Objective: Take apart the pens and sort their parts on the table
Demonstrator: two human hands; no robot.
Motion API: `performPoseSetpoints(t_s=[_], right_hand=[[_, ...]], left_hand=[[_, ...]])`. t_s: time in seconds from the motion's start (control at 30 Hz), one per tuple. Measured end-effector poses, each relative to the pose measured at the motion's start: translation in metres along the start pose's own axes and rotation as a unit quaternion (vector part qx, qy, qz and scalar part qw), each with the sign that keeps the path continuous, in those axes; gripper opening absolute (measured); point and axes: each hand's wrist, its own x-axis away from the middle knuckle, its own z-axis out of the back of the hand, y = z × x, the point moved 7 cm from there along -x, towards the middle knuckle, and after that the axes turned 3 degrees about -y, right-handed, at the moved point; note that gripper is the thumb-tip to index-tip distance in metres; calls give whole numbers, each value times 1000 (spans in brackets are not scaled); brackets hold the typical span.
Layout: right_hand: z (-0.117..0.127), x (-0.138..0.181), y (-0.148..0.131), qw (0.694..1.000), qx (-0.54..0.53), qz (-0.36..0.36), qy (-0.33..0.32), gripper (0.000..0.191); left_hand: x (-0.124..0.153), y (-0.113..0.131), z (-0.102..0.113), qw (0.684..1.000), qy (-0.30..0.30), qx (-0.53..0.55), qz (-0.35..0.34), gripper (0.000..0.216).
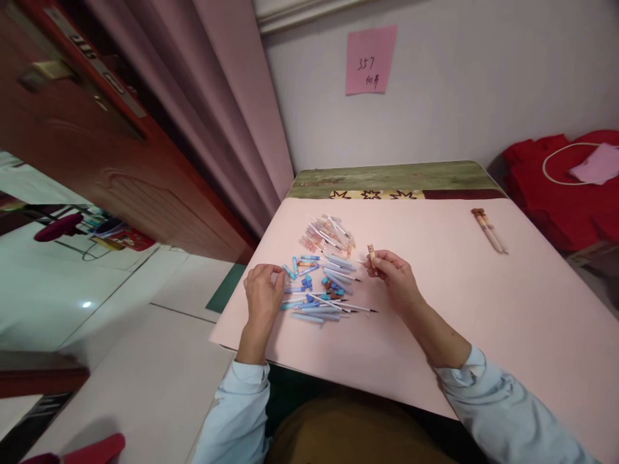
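My right hand (394,274) pinches a short tan pen barrel (371,252) with a printed pattern, upright between thumb and fingers above the table. A thin pale piece sticks out leftward from the same fingers. My left hand (264,290) is at the pile's left edge, its thumb and forefinger closed at the end of a light blue pen barrel (289,272). Between the hands lie white refills (358,308) with dark tips, pale blue pen tubes (309,318), and small blue caps (307,282). Some brown pieces (333,283) are mixed in.
Behind the blue parts is a heap of pinkish pen parts (329,235). Two pens with brown toppers (488,231) lie at the right on the pink-covered table (435,225). A wooden door (159,174) stands left, and a red cloth item (556,187) is at right.
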Motion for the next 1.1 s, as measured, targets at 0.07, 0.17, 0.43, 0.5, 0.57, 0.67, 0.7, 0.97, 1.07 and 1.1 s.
performPoseSetpoints(t_s=[0.07,0.17,0.43,0.5,0.57,0.67,0.7,0.97,1.07,1.1], right_hand=[[0,0,3,1000,1,0,-2,19],[-1,1,7,1000,7,-3,-10,18],[3,-1,7,1000,9,17,4,19],[3,-2,7,1000,21,15,10,22],[4,-2,8,999,34,13,15,25],[6,-2,5,999,38,16,24,27],[9,-3,3,999,32,19,30,28],[54,-14,-35,984,1,103,147,29],[63,-16,-36,981,-9,102,163,27],[62,-17,-34,982,-12,98,162,26]], left_hand=[[-4,-5,0,1000,3,26,11,12],[-12,3,-8,994,-32,107,-5,11],[-17,33,-20,980,-82,171,-58,15],[-9,32,-22,976,-102,186,-54,14],[-2,32,-24,971,-125,195,-55,14],[5,34,-20,972,-138,178,-67,14],[5,33,-16,975,-132,165,-72,15],[-7,12,19,989,-20,149,-3,15],[-8,19,17,987,-27,157,-26,15],[-7,23,15,987,-32,154,-38,14]])
